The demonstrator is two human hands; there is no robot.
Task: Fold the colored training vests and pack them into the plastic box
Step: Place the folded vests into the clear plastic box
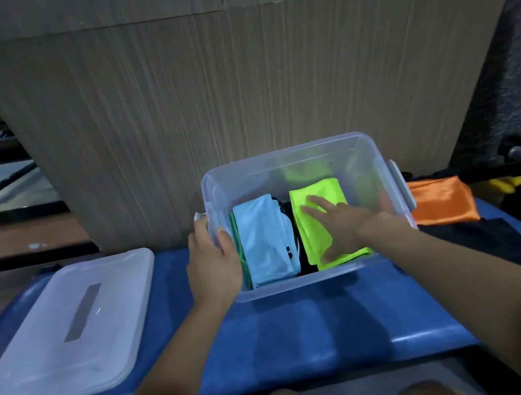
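Training vests, folded, fill the clear plastic box (302, 285) that sits on the blue bench (310, 328) in front of us. We press our right hand (340, 223) flat, fingers spread, onto the neon yellow-green vest (313, 200) on the right side of the box. Beside it, on the left side, lies a folded light blue vest (265, 241), with a green edge just showing at its left and dark fabric between the two stacks. Our left hand (213, 261) grips the box's left wall, thumb curled inside the rim, fingers outside. An orange vest (440, 200) lies on the bench just right of the box, with a black cloth (489, 242) nearer us. The box's translucent lid (60, 333) rests flat on the bench, well to the left. A wood-grain panel (231, 80) stands behind the box.
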